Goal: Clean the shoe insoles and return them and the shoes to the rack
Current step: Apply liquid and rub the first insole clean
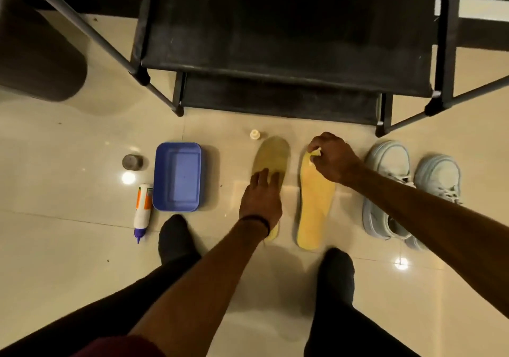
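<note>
Right now the right hand (332, 158) has its fingers curled round a small pale yellow scrap, a cloth or sponge (314, 153), and holds it against the toe end of the right insole (315, 205), which lies flat on the tiled floor (82, 260) with its bright yellow face up. Beside it, with a strip of bare floor between, the left insole (271, 155) lies parallel, duller and olive at the toe; the left hand (261, 195) rests flat on its middle with fingers straight and spread, gripping nothing, and a dark band circles that wrist. Just past the toe of the left insole stands a small cream cap or bottle (255, 134), close to it. Further left sits a blue rectangular tub (177, 176), then a white squeeze bottle (142, 210) with an orange label lying on its side, purple nozzle toward the person, and a small dark round object (132, 161) beyond the tub. To the right of the insoles a pair of pale blue-grey shoes (391, 188) stands side by side, partly crossed by the right forearm. Ahead, the black shoe rack (275, 53) fills the far edge, its lowest shelf near the insoles' toes and its legs on either side. Two feet in dark socks flank the heel ends, and open tile shows between them.
</note>
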